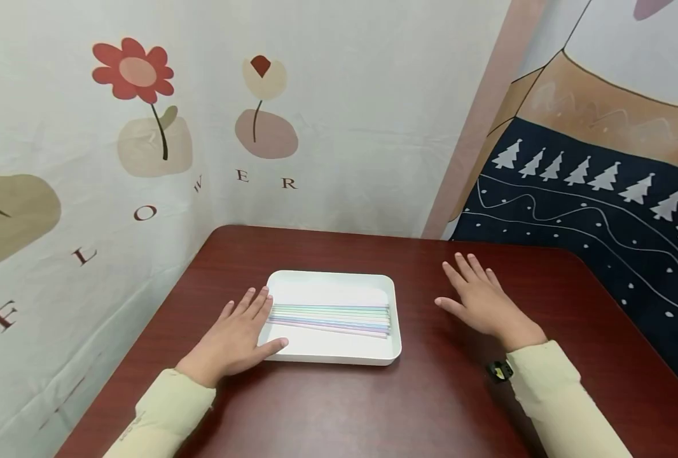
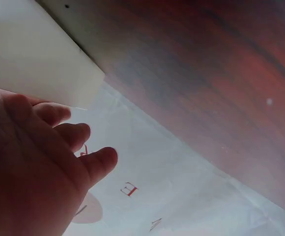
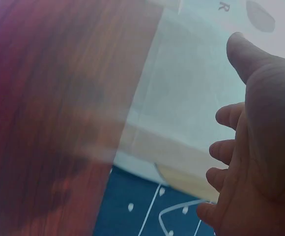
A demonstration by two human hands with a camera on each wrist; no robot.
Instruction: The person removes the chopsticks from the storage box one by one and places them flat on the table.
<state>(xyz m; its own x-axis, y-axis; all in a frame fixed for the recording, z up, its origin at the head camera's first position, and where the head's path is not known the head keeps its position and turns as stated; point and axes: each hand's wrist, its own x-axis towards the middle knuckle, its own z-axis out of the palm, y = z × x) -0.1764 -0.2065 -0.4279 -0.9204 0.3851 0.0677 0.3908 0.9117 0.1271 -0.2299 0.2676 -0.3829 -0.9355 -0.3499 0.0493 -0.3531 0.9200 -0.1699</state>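
Note:
A white rectangular tray (image 1: 327, 352) lies on the dark red table. Inside it, several thin pastel sticks (image 1: 339, 319), straw-like and coloured green, blue, purple and pink, lie side by side across its width. My left hand (image 1: 233, 340) is at the tray's left side, fingers extended, its fingertips and thumb overlapping the rim in the head view. In the left wrist view, the left palm (image 2: 34, 167) faces the pale tray's underside (image 2: 44, 59). My right hand (image 1: 484, 305) hovers over the table to the right of the tray, fingers spread and holding nothing.
The brown-red table (image 1: 362, 407) extends around the tray. Behind it hangs a pale curtain (image 1: 362, 146) printed with flowers and letters. A dark blue cloth (image 1: 545, 210) with white trees hangs at the right. A black wrist device (image 1: 499, 371) sits at the right sleeve.

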